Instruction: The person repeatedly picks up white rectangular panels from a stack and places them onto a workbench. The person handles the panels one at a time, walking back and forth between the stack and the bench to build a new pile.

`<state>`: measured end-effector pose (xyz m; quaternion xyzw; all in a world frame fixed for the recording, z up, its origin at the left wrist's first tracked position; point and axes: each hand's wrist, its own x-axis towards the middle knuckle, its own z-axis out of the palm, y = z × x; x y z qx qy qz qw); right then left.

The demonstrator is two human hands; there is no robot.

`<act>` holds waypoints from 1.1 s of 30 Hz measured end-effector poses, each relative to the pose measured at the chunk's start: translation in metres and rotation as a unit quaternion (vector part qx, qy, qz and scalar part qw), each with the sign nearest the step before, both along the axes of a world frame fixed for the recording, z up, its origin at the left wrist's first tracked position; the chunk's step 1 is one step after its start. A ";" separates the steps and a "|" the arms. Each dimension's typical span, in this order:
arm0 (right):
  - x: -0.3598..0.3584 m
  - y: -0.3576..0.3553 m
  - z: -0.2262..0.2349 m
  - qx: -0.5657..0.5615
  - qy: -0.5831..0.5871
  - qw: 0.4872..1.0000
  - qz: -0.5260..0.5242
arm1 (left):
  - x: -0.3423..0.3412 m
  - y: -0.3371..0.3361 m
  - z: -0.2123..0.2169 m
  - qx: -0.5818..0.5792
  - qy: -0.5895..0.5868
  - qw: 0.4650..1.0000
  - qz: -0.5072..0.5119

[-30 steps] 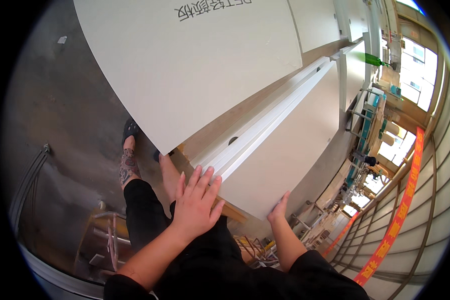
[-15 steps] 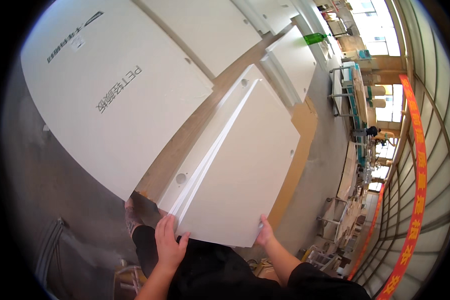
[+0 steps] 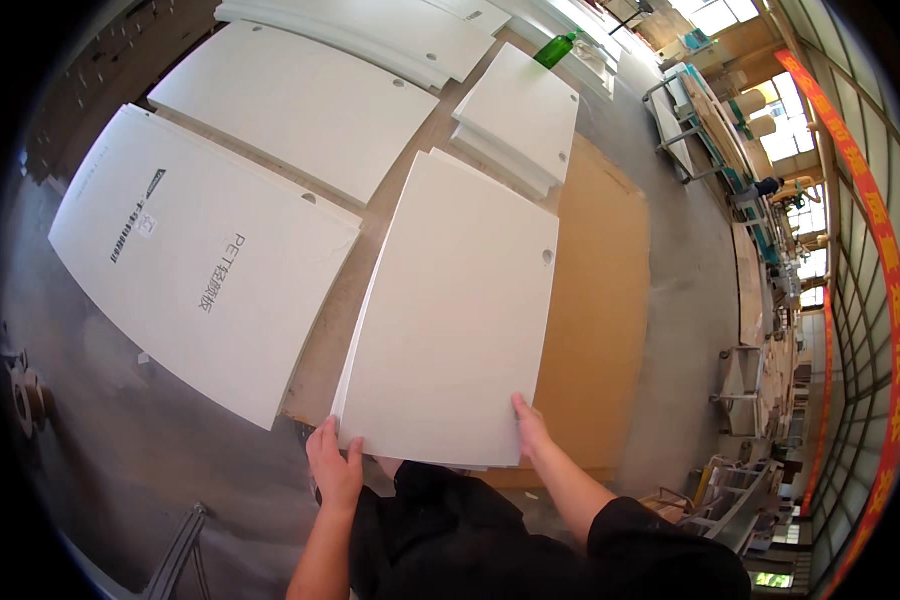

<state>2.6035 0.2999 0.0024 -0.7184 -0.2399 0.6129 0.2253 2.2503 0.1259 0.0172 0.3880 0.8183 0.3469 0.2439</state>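
A white cabinet-door panel (image 3: 450, 310) with a round hole near its right edge lies on top of other white panels, whose edges peek out along its left side. My left hand (image 3: 335, 468) grips the near left corner, with the fingers along the left edge and the thumb at the near edge. My right hand (image 3: 532, 428) clasps the right edge close to the near corner; some of its fingers are hidden by the panel. The top panel sits almost in line with those beneath.
To the left lies a large printed white panel (image 3: 200, 260), with another white panel (image 3: 300, 100) beyond it. A smaller panel stack (image 3: 520, 110) stands far ahead, beside a green bottle (image 3: 556, 50). Brown board (image 3: 600, 320) extends on the right. Carts (image 3: 700, 120) stand farther right.
The top panel has swung over the panels below, covering the one that showed at its left with a hole. Both hands stay at its edges. My view has turned and shifted.
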 end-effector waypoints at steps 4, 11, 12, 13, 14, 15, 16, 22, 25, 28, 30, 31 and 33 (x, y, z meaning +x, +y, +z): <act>0.001 -0.005 -0.008 0.041 -0.012 0.999 0.011 | -0.013 0.004 0.012 -0.032 -0.020 0.999 -0.037; 0.002 -0.025 -0.007 0.014 -0.050 0.998 -0.023 | -0.037 -0.002 0.019 -0.062 -0.056 0.989 -0.118; 0.002 -0.030 -0.007 0.014 -0.035 0.999 -0.028 | -0.039 -0.004 0.022 -0.069 -0.061 0.988 -0.121; 0.004 -0.034 -0.006 0.016 -0.023 0.999 -0.033 | -0.040 -0.005 0.024 -0.074 -0.069 0.987 -0.124; 0.003 -0.040 -0.006 0.017 -0.013 0.999 -0.038 | -0.043 -0.007 0.025 -0.080 -0.078 0.986 -0.127; 0.001 -0.049 -0.007 0.016 -0.020 0.998 -0.050 | -0.048 -0.012 0.022 -0.087 -0.083 0.984 -0.134; -0.003 -0.059 -0.004 0.014 -0.029 0.998 -0.062 | -0.052 -0.016 0.021 -0.090 -0.099 0.981 -0.143; -0.019 -0.073 0.009 -0.031 -0.085 0.994 -0.067 | -0.073 -0.020 0.004 -0.090 -0.191 0.963 -0.169; 0.001 -0.078 -0.010 -0.036 -0.051 0.995 -0.074 | -0.069 -0.004 -0.011 -0.098 -0.231 0.957 -0.143; 0.017 -0.081 -0.027 -0.038 -0.039 0.996 -0.073 | -0.067 0.009 -0.024 -0.108 -0.218 0.954 -0.176; 0.012 -0.077 -0.026 -0.042 -0.051 0.995 -0.076 | -0.066 0.011 -0.028 -0.110 -0.258 0.947 -0.158; 0.004 -0.075 -0.021 -0.046 -0.057 0.994 -0.084 | -0.066 0.010 -0.030 -0.120 -0.278 0.941 -0.151; -0.004 -0.072 -0.008 -0.069 -0.068 0.993 -0.073 | -0.069 0.014 -0.025 -0.134 -0.315 0.929 -0.141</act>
